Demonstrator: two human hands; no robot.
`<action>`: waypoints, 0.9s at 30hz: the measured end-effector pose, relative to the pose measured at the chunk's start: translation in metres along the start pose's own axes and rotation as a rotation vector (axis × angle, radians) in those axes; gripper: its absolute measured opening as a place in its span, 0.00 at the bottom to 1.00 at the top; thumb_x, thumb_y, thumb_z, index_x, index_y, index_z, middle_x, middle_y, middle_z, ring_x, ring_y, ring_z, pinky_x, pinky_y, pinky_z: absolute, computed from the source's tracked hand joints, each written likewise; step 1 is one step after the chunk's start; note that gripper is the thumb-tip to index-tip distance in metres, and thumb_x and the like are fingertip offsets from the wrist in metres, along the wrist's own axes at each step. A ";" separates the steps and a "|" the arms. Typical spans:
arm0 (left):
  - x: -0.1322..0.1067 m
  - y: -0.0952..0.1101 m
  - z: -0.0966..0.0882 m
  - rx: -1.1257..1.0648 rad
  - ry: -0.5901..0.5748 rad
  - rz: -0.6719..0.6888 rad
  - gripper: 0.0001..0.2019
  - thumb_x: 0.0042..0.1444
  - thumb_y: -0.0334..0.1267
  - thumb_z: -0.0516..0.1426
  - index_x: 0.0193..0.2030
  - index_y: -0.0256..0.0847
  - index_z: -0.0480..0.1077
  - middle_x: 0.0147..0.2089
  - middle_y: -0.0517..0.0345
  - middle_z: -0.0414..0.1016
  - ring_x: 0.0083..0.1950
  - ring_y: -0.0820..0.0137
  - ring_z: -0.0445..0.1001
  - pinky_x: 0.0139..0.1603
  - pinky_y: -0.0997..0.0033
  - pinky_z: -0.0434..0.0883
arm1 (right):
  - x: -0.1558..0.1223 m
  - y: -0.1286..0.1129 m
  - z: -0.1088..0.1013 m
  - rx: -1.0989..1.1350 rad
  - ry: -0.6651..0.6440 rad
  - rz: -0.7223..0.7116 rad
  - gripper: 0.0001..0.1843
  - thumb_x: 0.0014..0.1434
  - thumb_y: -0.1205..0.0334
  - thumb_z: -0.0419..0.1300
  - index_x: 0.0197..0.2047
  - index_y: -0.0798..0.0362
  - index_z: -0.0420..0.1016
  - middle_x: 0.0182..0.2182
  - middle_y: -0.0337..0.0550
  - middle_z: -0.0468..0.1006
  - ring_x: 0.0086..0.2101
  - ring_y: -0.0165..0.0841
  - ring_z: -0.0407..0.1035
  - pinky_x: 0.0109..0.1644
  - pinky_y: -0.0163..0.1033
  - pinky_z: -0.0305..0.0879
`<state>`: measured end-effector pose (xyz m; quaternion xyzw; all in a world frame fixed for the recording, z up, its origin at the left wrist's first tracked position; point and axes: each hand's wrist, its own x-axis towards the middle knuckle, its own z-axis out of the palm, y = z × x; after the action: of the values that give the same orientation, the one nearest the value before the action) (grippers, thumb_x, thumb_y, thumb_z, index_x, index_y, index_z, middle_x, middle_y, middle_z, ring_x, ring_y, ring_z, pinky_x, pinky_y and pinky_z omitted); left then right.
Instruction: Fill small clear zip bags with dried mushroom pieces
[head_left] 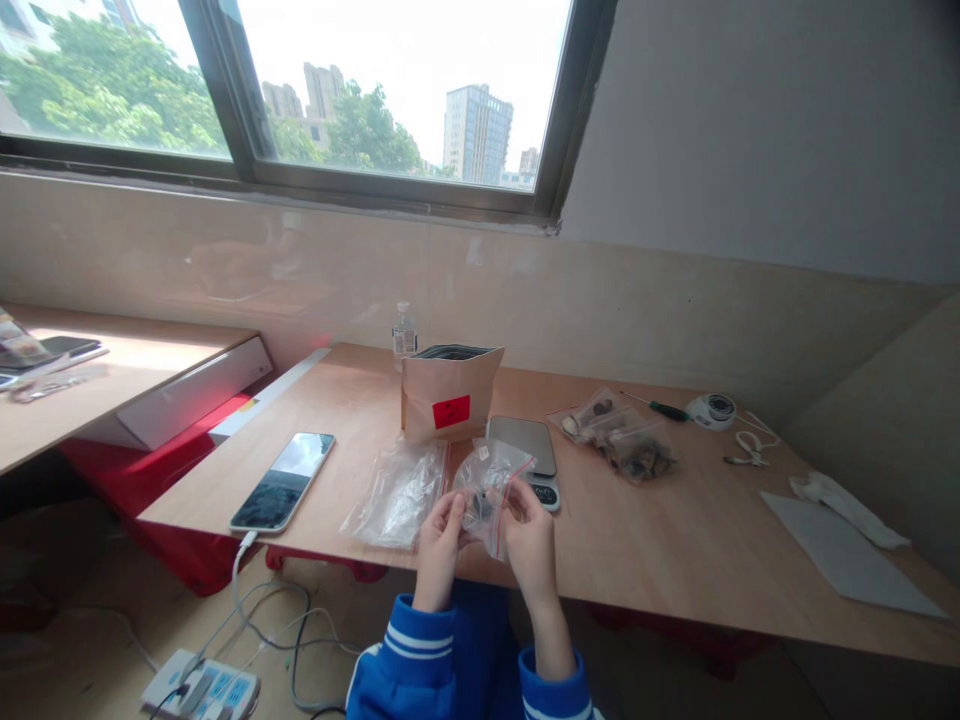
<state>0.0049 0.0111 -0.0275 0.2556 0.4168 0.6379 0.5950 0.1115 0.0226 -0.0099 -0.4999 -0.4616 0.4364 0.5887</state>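
Between left hand [439, 545] and right hand [529, 540], both pinching it: small zip bag [491, 485].

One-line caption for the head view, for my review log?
Both hands, left hand and right hand, hold a small clear zip bag over the wooden table, near a kitchen scale.

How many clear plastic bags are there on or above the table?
3 groups at least: one small zip bag held in both hands, a flat stack of empty ones left of it, and a filled heap farther right. Stacked bags can't be counted singly.
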 end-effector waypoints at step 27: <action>0.003 0.017 -0.015 -0.332 0.078 -0.017 0.18 0.47 0.37 0.65 0.46 0.40 0.72 0.44 0.54 0.77 0.40 0.72 0.78 0.41 0.76 0.74 | 0.126 -0.147 0.035 -0.358 -0.294 -0.782 0.14 0.59 0.65 0.55 0.48 0.50 0.74 0.45 0.44 0.78 0.46 0.34 0.72 0.51 0.40 0.68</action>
<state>-0.0176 0.0118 -0.0217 0.1253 0.3309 0.7023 0.6177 0.1097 0.1347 0.1521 -0.3148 -0.7626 0.1609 0.5418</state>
